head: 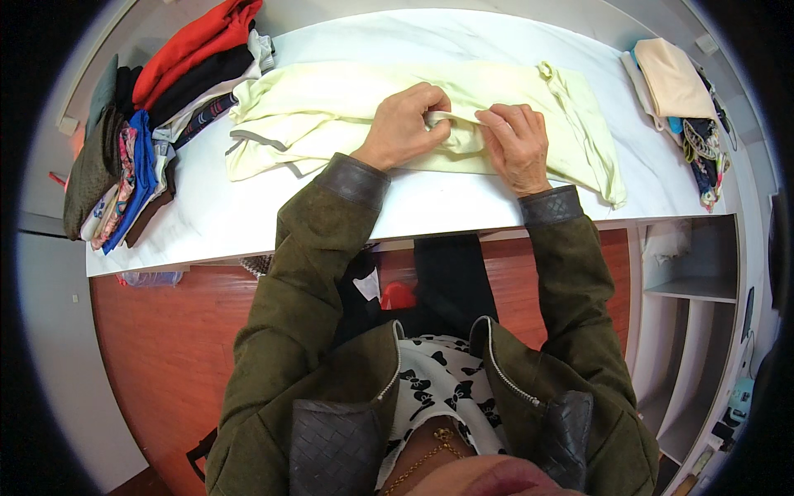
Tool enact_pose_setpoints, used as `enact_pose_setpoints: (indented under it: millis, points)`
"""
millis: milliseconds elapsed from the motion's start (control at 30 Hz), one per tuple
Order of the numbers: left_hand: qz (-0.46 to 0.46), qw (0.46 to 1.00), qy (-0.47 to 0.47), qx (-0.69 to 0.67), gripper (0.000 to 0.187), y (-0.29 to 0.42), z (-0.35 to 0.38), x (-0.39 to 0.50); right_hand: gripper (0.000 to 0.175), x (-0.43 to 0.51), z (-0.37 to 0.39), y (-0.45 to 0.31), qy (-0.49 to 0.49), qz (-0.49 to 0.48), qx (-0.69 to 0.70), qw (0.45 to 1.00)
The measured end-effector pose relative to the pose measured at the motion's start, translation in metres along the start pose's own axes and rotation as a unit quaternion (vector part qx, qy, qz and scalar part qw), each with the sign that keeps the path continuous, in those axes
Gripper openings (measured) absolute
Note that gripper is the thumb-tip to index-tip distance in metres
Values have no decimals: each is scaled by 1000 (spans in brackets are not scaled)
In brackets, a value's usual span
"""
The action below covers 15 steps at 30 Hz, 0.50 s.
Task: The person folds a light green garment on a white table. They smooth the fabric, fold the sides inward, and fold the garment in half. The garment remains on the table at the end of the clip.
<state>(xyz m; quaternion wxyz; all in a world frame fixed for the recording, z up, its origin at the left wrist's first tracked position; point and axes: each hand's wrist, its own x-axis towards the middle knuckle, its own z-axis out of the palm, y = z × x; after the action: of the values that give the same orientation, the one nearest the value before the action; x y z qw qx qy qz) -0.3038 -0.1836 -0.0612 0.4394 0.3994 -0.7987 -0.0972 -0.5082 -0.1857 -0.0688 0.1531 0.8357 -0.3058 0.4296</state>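
Observation:
A pale yellow garment (347, 93) lies spread lengthwise over the white marble-patterned tabletop (446, 201). Its fabric is rumpled, with dark grey edging at the lower left and a twisted strip of cloth at the right. Near the middle, my left hand (409, 124) pinches a fold of the fabric between thumb and curled fingers. Just to its right, my right hand (515, 146) grips the same raised fold, its fingertips on the cloth. A short stretch of fabric spans the gap between both hands. What lies under the fold is hidden.
Piled clothes, including a red garment (192, 53) and a blue one (139, 180), stand at the table's left end. A smaller stack topped by a beige folded cloth (673, 77) sits at the right end. Below right is an open shelf unit (691, 288).

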Motion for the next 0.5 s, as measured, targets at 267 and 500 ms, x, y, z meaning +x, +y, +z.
enact_pose_setpoints:
  millis: [267,500]
  points:
    - [106,983,60,136,14,2,9,-4,20,-4,5,-2,-73,17,13,997]
    - [269,948,-32,167,8,12,8,-15,15,-4,7,1,-24,45,13,999]
